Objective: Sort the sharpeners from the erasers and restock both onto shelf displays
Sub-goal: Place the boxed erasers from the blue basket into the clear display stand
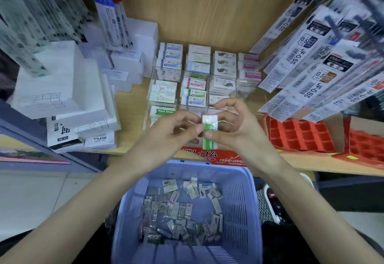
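Observation:
Both hands meet above the shelf's front edge, holding a small stack of white erasers with green sleeves. My left hand pinches the stack from the left and my right hand grips it from the right, thumb at the lower end. Behind them a clear tiered display holds rows of wrapped erasers in several compartments. A green "Hard Eraser" pack lies in the front left compartment. Below my arms a lilac plastic basket holds several loose wrapped erasers.
White refill boxes are stacked at the left of the wooden shelf. Hanging refill packets crowd in from the upper right. Red compartment trays sit at the right. A red eraser box flap lies at the shelf edge.

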{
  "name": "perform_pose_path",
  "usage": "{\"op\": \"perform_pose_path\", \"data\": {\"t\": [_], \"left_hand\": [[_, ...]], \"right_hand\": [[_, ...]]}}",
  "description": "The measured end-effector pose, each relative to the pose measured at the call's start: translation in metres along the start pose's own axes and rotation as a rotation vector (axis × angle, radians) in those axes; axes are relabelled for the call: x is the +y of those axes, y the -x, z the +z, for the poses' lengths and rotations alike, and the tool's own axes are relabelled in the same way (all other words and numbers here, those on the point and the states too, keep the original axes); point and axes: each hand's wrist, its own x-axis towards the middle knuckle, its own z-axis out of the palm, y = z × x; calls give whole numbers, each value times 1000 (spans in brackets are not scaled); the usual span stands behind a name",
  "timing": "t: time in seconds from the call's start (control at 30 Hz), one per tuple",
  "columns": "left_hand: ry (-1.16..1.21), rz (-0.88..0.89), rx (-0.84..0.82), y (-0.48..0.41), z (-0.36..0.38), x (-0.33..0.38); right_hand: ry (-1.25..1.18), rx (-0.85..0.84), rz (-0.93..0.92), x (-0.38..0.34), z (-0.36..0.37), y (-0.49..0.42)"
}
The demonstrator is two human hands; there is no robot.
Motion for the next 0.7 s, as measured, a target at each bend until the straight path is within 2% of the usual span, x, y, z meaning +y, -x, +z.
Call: {"op": "perform_pose_path", "data": {"t": [0.17,0.23,0.33,0.5,0.6,0.7], "left_hand": [[-63,54,33,2,0,-3],[-29,45,94,0,-4,-2],[103,-62,232,-3,-10,-2],[378,-292,276,-7,-14,-3],[426,-387,225,-3,-13,-7],[281,-406,205,6,-17,-12]], "right_hand": [[119,-69,29,0,1,4],[111,-96,41,-2,3,1],[85,-93,52,-2,-1,-1],[145,-62,72,10,2,-1],[312,24,-34,24,15,-1],[586,101,-193,39,23,0]]}}
